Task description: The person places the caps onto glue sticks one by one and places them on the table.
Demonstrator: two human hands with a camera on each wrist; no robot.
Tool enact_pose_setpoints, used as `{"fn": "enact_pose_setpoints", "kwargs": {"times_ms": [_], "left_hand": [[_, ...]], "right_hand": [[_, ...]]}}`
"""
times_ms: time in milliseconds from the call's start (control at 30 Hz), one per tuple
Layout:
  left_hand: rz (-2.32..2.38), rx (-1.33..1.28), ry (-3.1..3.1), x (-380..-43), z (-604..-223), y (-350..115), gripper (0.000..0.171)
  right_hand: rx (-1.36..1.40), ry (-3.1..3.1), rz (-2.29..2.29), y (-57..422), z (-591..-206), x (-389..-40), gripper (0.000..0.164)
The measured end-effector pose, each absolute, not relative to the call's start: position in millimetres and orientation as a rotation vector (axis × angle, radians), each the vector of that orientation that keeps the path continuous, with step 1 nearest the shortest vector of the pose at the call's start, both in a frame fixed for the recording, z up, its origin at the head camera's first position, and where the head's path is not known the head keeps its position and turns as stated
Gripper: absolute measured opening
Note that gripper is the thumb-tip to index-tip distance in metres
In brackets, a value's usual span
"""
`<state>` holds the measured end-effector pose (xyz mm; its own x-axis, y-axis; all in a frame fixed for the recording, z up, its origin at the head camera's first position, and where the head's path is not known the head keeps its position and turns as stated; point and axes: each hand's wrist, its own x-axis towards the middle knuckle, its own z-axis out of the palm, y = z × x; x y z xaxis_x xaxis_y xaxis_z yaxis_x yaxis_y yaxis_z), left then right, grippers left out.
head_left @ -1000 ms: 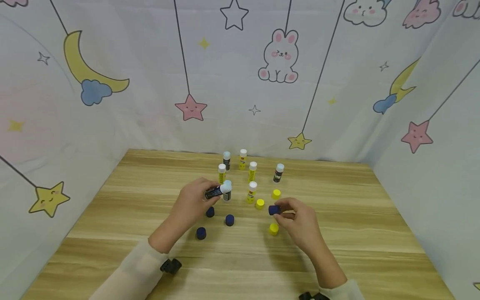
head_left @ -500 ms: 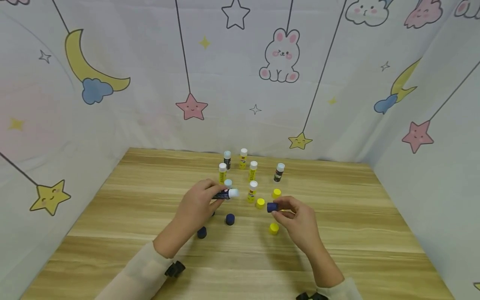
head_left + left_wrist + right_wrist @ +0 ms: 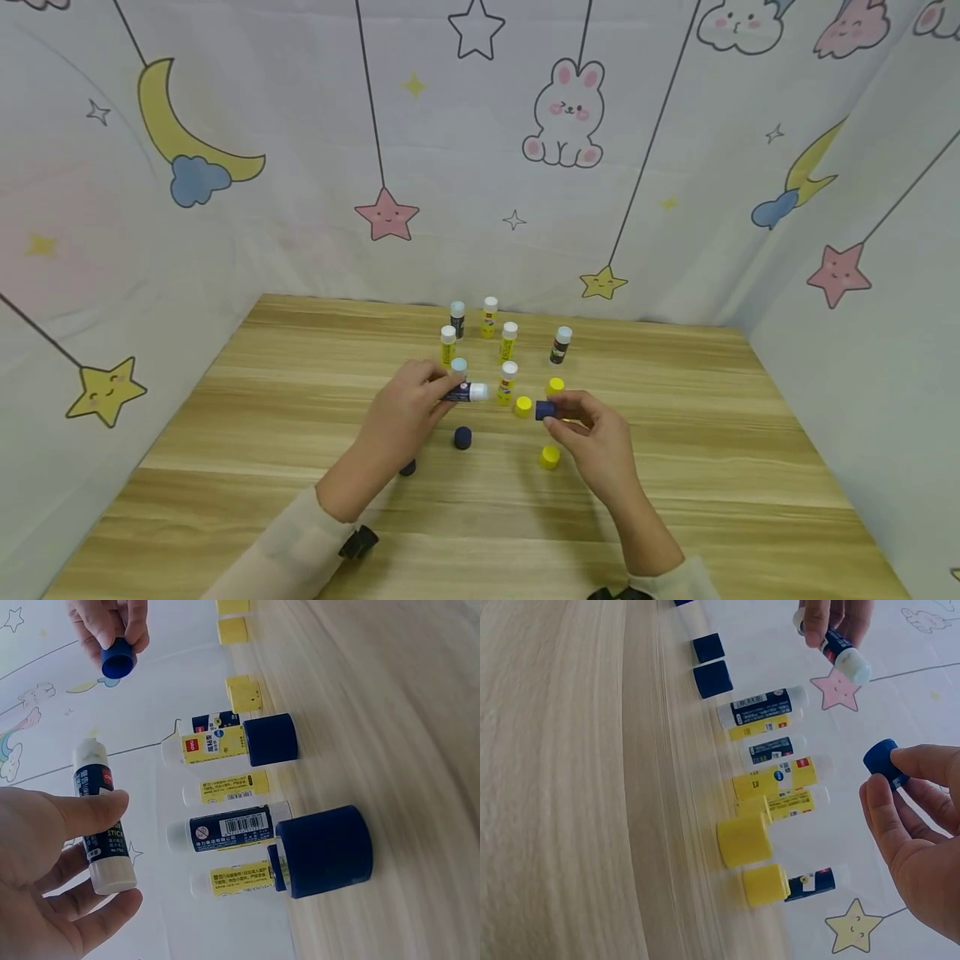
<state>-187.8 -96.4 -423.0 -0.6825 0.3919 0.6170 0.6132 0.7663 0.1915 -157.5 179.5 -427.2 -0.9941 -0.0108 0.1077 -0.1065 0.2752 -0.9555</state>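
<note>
My left hand grips an uncapped navy glue stick held sideways, its pale glue end pointing right. In the left wrist view, thumb and fingers wrap the label of that stick. Across a small gap, my right hand pinches a dark blue cap between thumb and fingers. The hollow of this cap shows in the left wrist view, turned towards the glue stick. Both hands are raised above the table. Behind the left hand, a standing navy glue stick is partly hidden.
Several uncapped yellow glue sticks stand on the wooden table, with navy ones among them. Loose blue caps lie front left, one partly covered by the left arm. Yellow caps lie around the right hand. A printed curtain hangs behind.
My left hand has moved right and turned the glue stick from tilted to nearly level. My right hand has brought the blue cap slightly up, and the gap between them is smaller.
</note>
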Motion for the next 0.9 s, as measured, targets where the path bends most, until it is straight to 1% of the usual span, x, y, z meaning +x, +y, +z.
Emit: {"fn": "enact_pose_setpoints", "kwargs": {"times_ms": [200, 433, 900], "left_hand": [[-0.535, -0.763, -2.400, -186.9, -423.2, -93.1, 0.033], [-0.566, -0.771, -2.409, -183.9, -419.1, -86.6, 0.029], [-0.529, -0.793, -2.391, -178.9, -415.9, -77.1, 0.026]], "right_hand": [[0.106, -2.420, 1.882, 178.1, -426.9, -158.4, 0.027], [0.117, -2.389, 1.917, 176.1, -427.2, -160.5, 0.026], [0.102, -2.390, 1.958, 169.1, -428.1, -159.7, 0.026]]}}
